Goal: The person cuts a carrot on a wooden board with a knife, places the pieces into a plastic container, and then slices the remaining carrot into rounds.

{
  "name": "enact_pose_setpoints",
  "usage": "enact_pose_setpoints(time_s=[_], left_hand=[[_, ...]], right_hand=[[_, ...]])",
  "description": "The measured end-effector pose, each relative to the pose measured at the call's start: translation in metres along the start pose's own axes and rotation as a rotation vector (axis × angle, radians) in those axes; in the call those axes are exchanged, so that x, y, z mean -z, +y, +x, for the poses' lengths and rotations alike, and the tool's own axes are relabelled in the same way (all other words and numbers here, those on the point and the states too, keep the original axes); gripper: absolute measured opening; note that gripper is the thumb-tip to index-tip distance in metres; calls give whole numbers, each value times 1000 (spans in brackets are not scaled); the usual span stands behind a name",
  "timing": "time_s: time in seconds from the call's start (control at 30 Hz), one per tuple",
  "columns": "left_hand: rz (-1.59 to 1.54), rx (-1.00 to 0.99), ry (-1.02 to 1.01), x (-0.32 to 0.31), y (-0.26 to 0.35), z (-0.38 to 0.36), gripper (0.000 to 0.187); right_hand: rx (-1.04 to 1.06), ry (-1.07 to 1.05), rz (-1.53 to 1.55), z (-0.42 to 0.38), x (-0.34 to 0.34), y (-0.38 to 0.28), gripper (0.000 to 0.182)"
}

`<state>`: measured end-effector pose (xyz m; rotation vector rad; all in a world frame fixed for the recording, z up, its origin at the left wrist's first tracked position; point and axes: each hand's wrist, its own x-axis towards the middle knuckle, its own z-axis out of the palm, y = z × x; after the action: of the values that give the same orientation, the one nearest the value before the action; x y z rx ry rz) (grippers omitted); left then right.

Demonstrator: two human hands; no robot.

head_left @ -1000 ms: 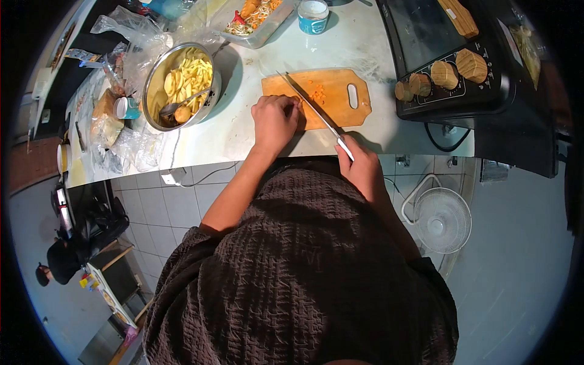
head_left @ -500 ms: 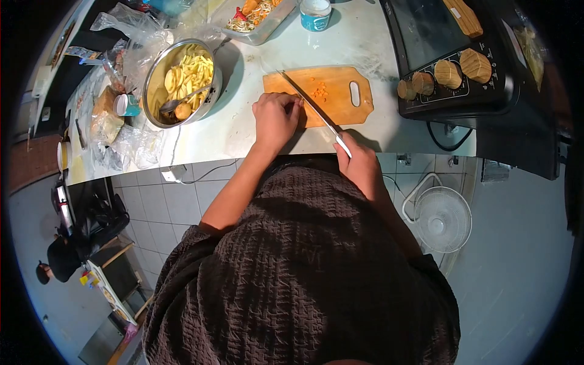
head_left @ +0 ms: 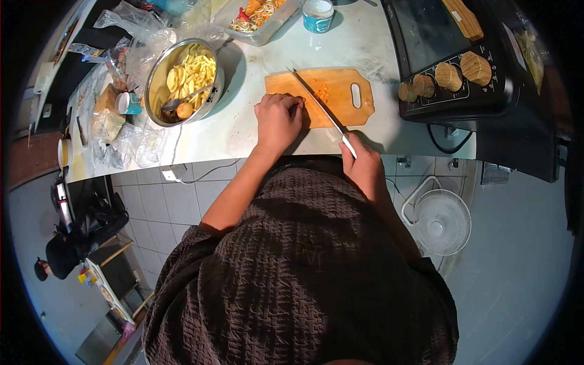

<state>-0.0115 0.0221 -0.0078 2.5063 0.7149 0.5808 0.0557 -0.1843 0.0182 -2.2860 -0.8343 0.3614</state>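
A wooden cutting board (head_left: pixel 344 109) lies near the front edge of the counter, with small orange pieces (head_left: pixel 321 92) on it. My right hand (head_left: pixel 364 159) is wrapped round the white handle of a knife (head_left: pixel 331 115), whose blade slants up and left across the board. At the board's left side, my left hand (head_left: pixel 278 120) has its fingers bent together; a bit of orange shows at the fingertips, but what they hold is mostly hidden. To the left stands a metal pot (head_left: pixel 213 100) of pale yellow cut pieces, with a spoon in it.
A plastic container (head_left: pixel 263 35) of food and a blue-white tub (head_left: pixel 317 18) stand at the back. A black oven (head_left: pixel 486 100) with wooden knobs is on the right. Plastic bags (head_left: pixel 143 143) lie at the left. Another person (head_left: pixel 61 255) is far left; a fan (head_left: pixel 443 222) stands below right.
The knife and my right hand have shifted slightly to the right and down. My left hand stays at the board's left side, with its fingers still bent together.
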Motion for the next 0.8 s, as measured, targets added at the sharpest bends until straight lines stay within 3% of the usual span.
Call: enact_pose_setpoints(time_s=[0.2,0.8], left_hand=[[-22,39,-34,4,2,2,10],[-33,36,-8,3,1,1,10]], right_hand=[[63,52,102,-2,1,-3,22],[9,-50,85,1,3,-14,16]])
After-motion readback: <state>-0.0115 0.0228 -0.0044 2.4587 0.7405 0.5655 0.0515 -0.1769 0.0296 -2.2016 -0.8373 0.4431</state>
